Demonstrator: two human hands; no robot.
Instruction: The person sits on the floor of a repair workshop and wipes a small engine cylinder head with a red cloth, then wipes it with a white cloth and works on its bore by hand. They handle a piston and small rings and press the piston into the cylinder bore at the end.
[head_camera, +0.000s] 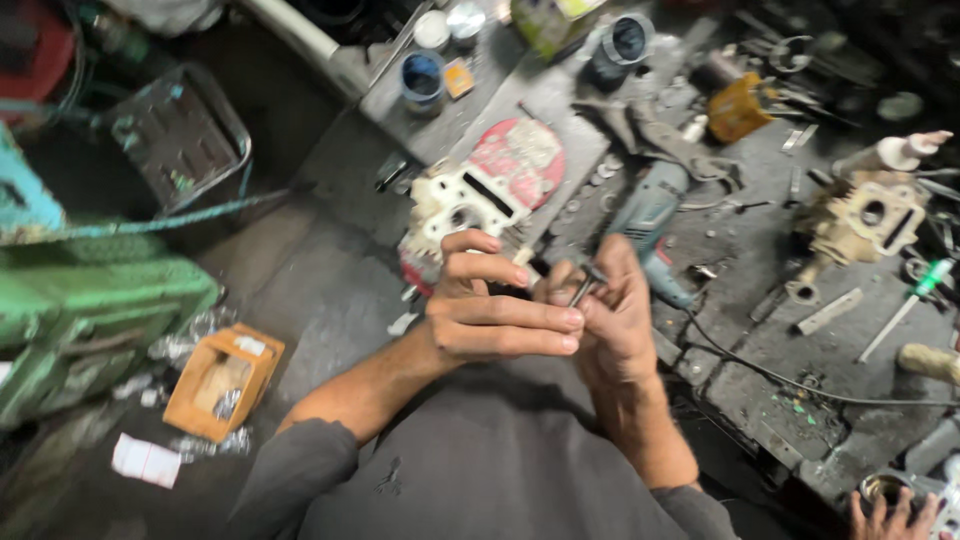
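Observation:
Both hands meet in front of my chest over the bench edge. My right hand (612, 315) pinches a small dark metal rod-like part (583, 288) that sticks up between its fingers. My left hand (490, 310) lies across it from the left, fingers stretched out and touching the right hand's fingers near the part. What the left fingers grip, if anything, is hidden. Just beyond the hands lies a white engine casting (455, 210) on the grey workbench (770, 350).
A teal power drill (652, 225) with a black cord lies right of the hands. A beige engine part (868, 222), an orange container (738, 108), tins and loose tools crowd the bench. An orange box (222, 380) and a green machine (90, 310) are on the left. Another person's hand (893, 515) shows at bottom right.

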